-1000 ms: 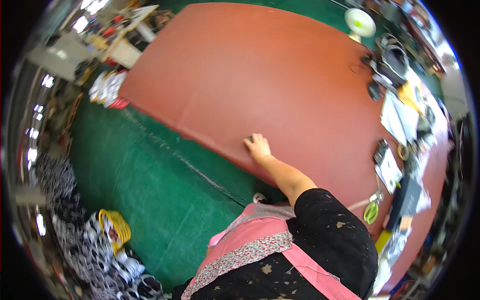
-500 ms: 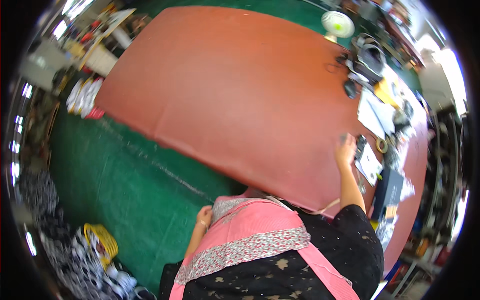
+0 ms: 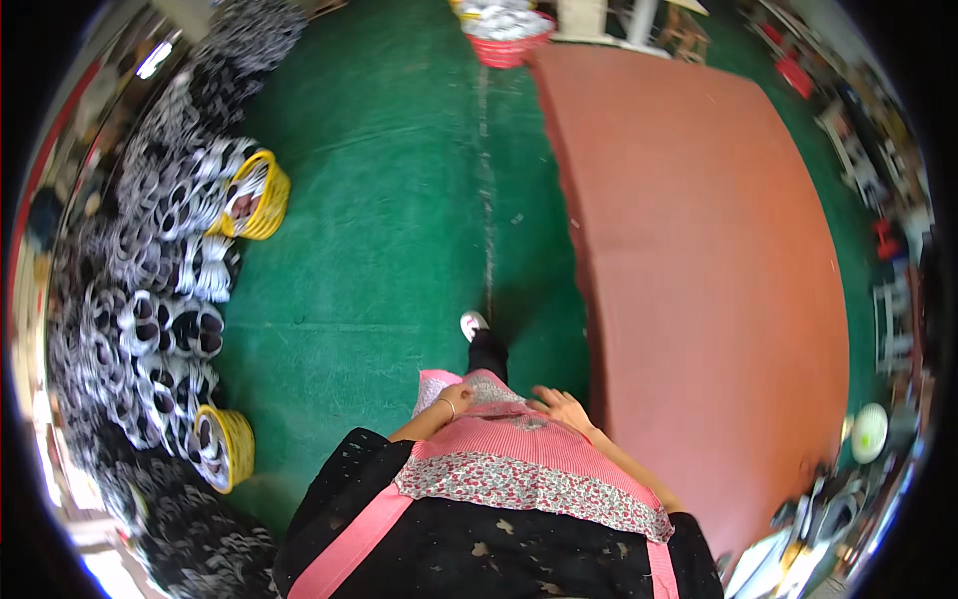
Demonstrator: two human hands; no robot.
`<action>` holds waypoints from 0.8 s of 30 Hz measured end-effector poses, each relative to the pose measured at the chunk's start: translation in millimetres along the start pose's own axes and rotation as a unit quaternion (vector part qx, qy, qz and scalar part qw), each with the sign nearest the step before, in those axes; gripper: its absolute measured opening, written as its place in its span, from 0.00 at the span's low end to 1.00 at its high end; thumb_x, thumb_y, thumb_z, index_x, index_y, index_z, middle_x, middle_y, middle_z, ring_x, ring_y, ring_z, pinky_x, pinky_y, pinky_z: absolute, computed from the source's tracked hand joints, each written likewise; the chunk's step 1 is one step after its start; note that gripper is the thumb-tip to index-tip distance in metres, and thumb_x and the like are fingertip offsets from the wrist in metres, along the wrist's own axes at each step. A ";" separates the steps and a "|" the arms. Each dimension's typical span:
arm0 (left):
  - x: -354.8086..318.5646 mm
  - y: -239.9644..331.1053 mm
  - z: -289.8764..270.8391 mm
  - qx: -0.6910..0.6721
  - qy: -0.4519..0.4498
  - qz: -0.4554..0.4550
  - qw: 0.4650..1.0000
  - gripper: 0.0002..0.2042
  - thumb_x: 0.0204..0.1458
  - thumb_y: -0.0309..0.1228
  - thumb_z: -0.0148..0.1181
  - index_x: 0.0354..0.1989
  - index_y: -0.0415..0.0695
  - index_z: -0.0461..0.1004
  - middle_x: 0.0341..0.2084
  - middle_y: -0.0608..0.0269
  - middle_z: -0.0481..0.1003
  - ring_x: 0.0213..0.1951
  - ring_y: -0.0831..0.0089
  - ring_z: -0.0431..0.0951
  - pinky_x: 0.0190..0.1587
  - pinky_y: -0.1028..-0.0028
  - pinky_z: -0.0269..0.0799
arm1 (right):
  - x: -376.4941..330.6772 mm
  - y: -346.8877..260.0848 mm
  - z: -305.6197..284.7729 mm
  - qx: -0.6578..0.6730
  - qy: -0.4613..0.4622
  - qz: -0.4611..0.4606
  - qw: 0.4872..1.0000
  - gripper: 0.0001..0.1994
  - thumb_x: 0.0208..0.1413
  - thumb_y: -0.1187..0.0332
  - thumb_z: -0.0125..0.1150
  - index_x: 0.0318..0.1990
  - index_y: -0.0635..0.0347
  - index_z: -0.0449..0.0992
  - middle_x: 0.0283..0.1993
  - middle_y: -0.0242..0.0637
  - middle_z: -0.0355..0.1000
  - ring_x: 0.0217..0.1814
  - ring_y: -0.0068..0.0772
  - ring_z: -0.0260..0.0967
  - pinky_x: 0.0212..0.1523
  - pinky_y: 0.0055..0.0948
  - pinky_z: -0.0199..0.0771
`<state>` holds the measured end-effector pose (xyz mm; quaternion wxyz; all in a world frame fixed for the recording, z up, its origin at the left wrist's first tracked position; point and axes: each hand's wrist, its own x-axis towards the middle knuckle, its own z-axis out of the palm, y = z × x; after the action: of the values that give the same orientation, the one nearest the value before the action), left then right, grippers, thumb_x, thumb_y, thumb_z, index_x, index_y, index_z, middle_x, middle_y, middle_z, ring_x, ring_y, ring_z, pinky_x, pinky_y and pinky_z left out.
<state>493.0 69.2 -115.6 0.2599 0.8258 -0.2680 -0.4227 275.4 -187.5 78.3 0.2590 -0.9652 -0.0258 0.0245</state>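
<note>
My left hand (image 3: 457, 396) is curled in front of my waist, against the pink apron (image 3: 559, 449) with its floral trim. Whether its fingers hold any cloth is too small to tell. Just right of it, my right hand (image 3: 562, 407) reaches toward the apron's front with fingers extended and nothing visible in them. The large table with a red-brown cover (image 3: 709, 260) stands to the right, its long edge beside my right hand. One of my feet, in a white shoe (image 3: 473, 323), shows ahead on the green floor (image 3: 379, 260).
Along the left lie heaps of black and white looped pieces (image 3: 160, 319), with a yellow basket (image 3: 264, 200) and a nearer yellow basket (image 3: 239, 449). A red basket (image 3: 509, 50) of white pieces stands at the table's far corner. A fan (image 3: 869, 432) stands at right.
My view and body have turned left, from facing the table to facing the floor beside it. My right hand has left the tabletop and come to the apron, near my left hand.
</note>
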 end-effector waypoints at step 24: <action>227.3 -99.7 -414.7 -0.018 0.183 -0.253 0.950 0.13 0.55 0.35 0.49 0.38 0.41 0.79 0.37 0.47 0.80 0.41 0.52 0.80 0.41 0.55 0.74 | 459.9 333.1 -49.4 0.111 -0.146 0.350 0.918 0.25 0.59 0.44 0.48 0.52 0.50 0.78 0.52 0.45 0.76 0.53 0.54 0.73 0.55 0.43 0.71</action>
<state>975.9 74.6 -97.5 0.2040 0.9248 0.0099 -0.3210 749.5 -471.4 -61.5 0.3329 -0.8631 0.2792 0.2573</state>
